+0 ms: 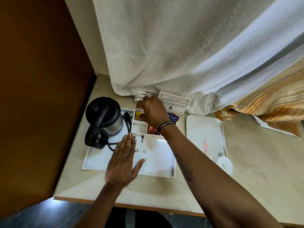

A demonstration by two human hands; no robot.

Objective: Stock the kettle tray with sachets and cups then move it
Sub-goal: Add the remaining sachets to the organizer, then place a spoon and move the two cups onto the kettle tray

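On the pale counter (164, 191), against a brown wall panel (32, 79), a white kettle tray (158, 163) is set, its front section mostly bare. At its left end a steel kettle with black lid and handle (105, 116) is stood on a black base, a black cord (126, 124) looped beside it. Along the tray's far edge small compartments are seen: a yellow sachet (139, 115) in the left one, an orange-red sachet (151, 130) and a blue tea sachet (172, 118) to the right, one compartment between left white and bare. Behind the tray a printed card (174, 102) is propped, and a large white towel (164, 46) hangs over the back of the counter, touching it. Right of the kettle tray, just apart, a second white tray (205, 134) with red lettering is laid, a small white bottle (223, 163) lying at its near end. Striped orange fabric (266, 102) is draped at far right.

Left hand (123, 162): laid flat, fingers together and extended, thumb splayed, palm down over the tray floor; nothing held.

Right hand (153, 111): reached across over the sachet compartments, wrist banded, fingers curled downward at the yellow sachet; whether anything is pinched cannot be told.
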